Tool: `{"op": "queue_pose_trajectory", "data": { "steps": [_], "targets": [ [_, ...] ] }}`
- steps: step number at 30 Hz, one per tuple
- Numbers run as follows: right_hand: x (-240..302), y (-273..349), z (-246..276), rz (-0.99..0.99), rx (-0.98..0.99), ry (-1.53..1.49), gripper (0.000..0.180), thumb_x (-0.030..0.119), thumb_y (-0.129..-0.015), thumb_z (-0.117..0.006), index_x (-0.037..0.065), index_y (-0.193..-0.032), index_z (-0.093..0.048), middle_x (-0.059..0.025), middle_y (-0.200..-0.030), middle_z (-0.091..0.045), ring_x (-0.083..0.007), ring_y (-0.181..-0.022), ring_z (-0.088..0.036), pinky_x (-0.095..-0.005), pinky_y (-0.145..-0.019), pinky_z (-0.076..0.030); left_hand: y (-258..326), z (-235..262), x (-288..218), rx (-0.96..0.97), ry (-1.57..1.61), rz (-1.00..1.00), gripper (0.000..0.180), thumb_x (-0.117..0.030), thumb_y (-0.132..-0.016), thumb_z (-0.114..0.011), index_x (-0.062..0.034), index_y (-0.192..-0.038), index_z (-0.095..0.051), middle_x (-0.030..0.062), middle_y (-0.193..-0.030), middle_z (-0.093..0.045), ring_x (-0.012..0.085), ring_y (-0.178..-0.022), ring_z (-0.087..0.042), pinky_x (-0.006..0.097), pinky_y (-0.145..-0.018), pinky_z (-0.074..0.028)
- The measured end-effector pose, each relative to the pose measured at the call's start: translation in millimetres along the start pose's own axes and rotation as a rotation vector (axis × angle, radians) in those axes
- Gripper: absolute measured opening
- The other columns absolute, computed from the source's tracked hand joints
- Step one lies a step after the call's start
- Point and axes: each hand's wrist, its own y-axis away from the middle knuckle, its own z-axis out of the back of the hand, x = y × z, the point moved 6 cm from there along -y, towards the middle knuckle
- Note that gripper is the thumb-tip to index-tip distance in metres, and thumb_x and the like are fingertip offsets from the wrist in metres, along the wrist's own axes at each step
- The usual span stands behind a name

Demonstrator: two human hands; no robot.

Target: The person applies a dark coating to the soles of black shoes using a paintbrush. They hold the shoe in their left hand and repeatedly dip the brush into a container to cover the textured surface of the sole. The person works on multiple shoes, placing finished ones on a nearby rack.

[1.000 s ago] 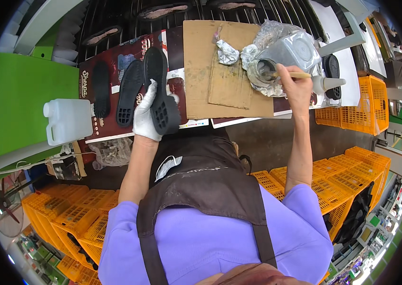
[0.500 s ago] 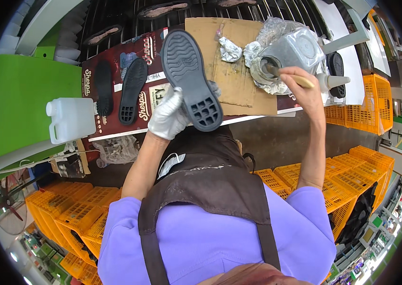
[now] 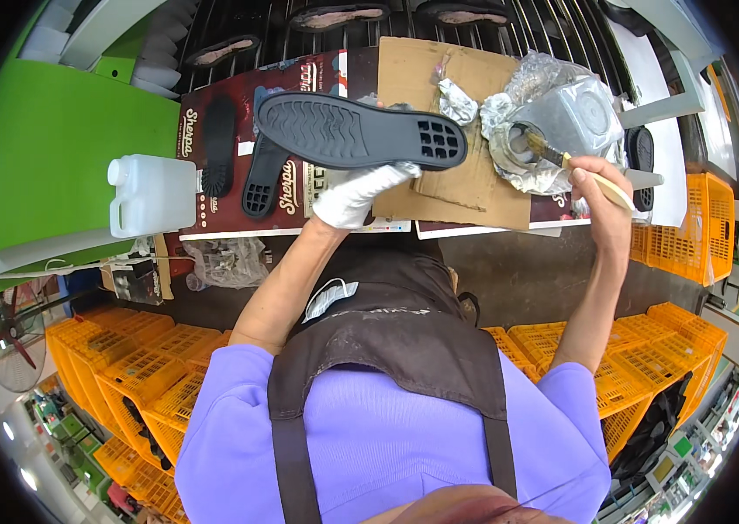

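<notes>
My left hand (image 3: 361, 197), in a white glove, grips a shoe whose black outsole (image 3: 348, 131) faces up. The sole lies nearly level across the view, its square-celled heel to the right; the upper beneath is mostly hidden. In my bare right hand (image 3: 601, 185) is a brush (image 3: 611, 191) with a pale handle. Its bristles are over the mouth of a clear plastic container (image 3: 562, 118) lying on its side in crumpled plastic. Two loose black soles, one upright sole (image 3: 218, 144) and another partly under the shoe (image 3: 262, 185), rest on the dark red board.
A brown cardboard sheet (image 3: 439, 188) lies mid-table. A white jug (image 3: 151, 194) stands at the left, near a green surface (image 3: 64, 157). Rollers with several shoes (image 3: 339, 16) run along the back. Orange crates (image 3: 688, 223) stand at the right and behind me.
The shoe has swung from upright to nearly level, heel to the right. My right hand has shifted slightly right and down, drawing the brush partly back from the container's mouth.
</notes>
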Motion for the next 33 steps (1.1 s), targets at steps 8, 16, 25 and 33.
{"op": "queue_pose_trajectory", "data": {
  "steps": [8, 16, 25, 33],
  "targets": [
    [20.0, 32.3, -47.2, 0.242, -0.387, -0.425, 0.020, 0.016, -0.085, -0.061, -0.004, -0.088, -0.060, -0.0106, -0.066, -0.061, -0.0106, -0.051, -0.056, -0.0197, -0.046, -0.045, -3.7, -8.6, 11.6, 0.071, -0.686, -0.153, 0.044, -0.011, -0.079, -0.067, -0.0053, -0.119, -0.050, 0.0049, -0.110, -0.057, 0.0137, -0.097, -0.054, 0.028, -0.084, -0.045],
    [63.1, 41.4, -108.9, 0.396, -0.284, -0.357, 0.019, 0.009, -0.085, -0.058, -0.007, -0.095, -0.060, -0.0142, -0.076, -0.063, -0.0159, -0.061, -0.062, -0.0229, -0.052, -0.050, -4.3, -44.8, -10.7, 0.009, -0.777, -0.339, 0.058, -0.021, -0.078, -0.068, -0.0066, -0.128, -0.041, 0.0075, -0.128, -0.046, 0.0225, -0.118, -0.041, 0.038, -0.106, -0.020],
    [77.7, 42.7, -148.0, 0.346, -0.087, -0.325, 0.011, 0.002, -0.073, -0.070, -0.003, -0.082, -0.066, -0.0115, -0.083, -0.067, -0.0178, -0.072, -0.065, -0.0259, -0.065, -0.051, 5.6, -27.4, 28.5, 0.086, -0.127, -0.050, 0.057, -0.015, -0.078, -0.068, -0.0075, -0.126, -0.037, 0.0053, -0.117, -0.049, 0.0138, -0.107, -0.048, 0.031, -0.094, -0.038],
    [62.6, 34.3, -124.3, 0.184, -0.099, -0.476, 0.016, 0.004, -0.083, -0.060, -0.006, -0.096, -0.062, -0.0095, -0.075, -0.065, -0.0091, -0.062, -0.060, -0.0186, -0.056, -0.048, 16.3, -41.1, -2.3, -0.023, -0.564, -0.183, 0.043, -0.019, -0.080, -0.067, -0.0080, -0.118, -0.050, 0.0054, -0.114, -0.054, 0.0169, -0.104, -0.051, 0.034, -0.094, -0.037]
  ]
}}
